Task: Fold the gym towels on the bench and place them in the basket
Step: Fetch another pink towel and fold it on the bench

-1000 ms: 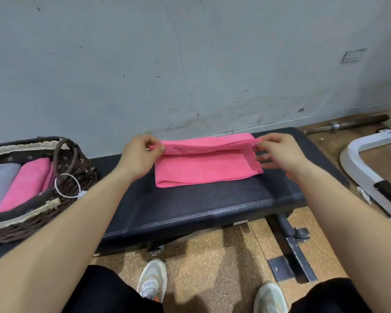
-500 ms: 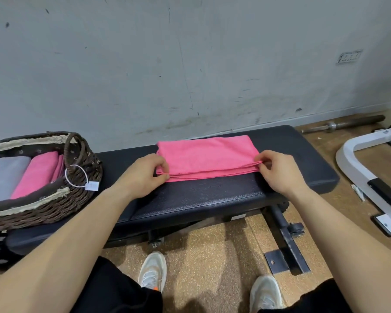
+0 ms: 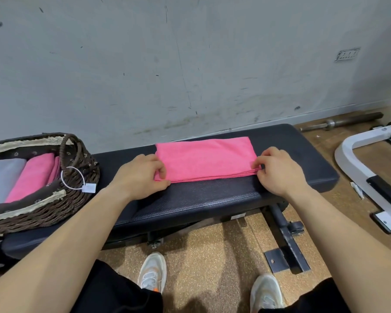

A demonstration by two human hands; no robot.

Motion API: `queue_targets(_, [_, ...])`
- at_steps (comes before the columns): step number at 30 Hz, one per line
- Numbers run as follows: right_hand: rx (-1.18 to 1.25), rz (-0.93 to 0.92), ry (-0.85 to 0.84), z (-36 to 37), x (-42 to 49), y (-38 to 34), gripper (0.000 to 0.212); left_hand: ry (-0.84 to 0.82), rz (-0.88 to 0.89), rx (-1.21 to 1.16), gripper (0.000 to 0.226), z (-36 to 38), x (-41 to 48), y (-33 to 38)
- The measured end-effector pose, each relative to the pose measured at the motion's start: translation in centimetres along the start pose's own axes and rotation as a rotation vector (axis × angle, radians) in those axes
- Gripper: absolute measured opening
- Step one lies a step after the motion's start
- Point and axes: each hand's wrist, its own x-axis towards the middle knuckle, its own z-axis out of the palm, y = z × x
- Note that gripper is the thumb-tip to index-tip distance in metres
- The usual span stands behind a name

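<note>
Towel (image 3: 205, 158) now flat, left hand (image 3: 138, 177), right hand (image 3: 280, 175) pinching corners, basket (image 3: 54, 213) nearby

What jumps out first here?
The bright pink towel lies folded flat on the black bench, with the left grip and right grip, both bare hands, pinching its near corners. At the bench's left end, a wicker basket holds a second pink towel beside a grey towel.

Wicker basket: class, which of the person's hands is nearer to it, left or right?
Left. The left hand pinches the pink towel at its corner nearest the wicker basket; the right hand pinches the opposite corner, the towel's width farther away.
</note>
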Motion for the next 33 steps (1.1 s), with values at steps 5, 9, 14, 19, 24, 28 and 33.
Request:
queue_targets(5, [0.091,-0.022,0.190,-0.2,1.0,-2.9,0.020,0.197,-0.061,-0.061,0.021,-0.5,1.7,2.5])
queue_targets(9, [0.174,-0.154,0.183,1.2,2.8,-6.6,0.032,0.227,0.046,-0.129,0.033,1.5,4.4,5.4])
queue_targets(14, [0.151,-0.176,0.074,3.4,5.5,-9.1,0.057,0.083,0.025,-0.091,0.050,4.6,6.8,6.9])
queue_targets(19, [0.027,-0.070,-0.097,4.7,7.0,-7.2,0.074,0.031,-0.061,-0.041,0.053,5.0,7.6,4.6])
queue_targets(24, [-0.046,-0.025,-0.209,4.8,6.5,-5.5,0.081,-0.118,-0.080,0.050,0.069,4.9,6.9,3.4])
queue_targets(28, [-0.065,-0.035,-0.226,4.6,4.2,-5.6,0.081,-0.158,-0.059,0.099,0.073,5.1,4.5,4.0])
queue_targets(33, [-0.075,-0.028,-0.260,4.0,0.2,-5.8,0.081,-0.062,0.029,-0.060,0.064,5.2,0.2,4.3])
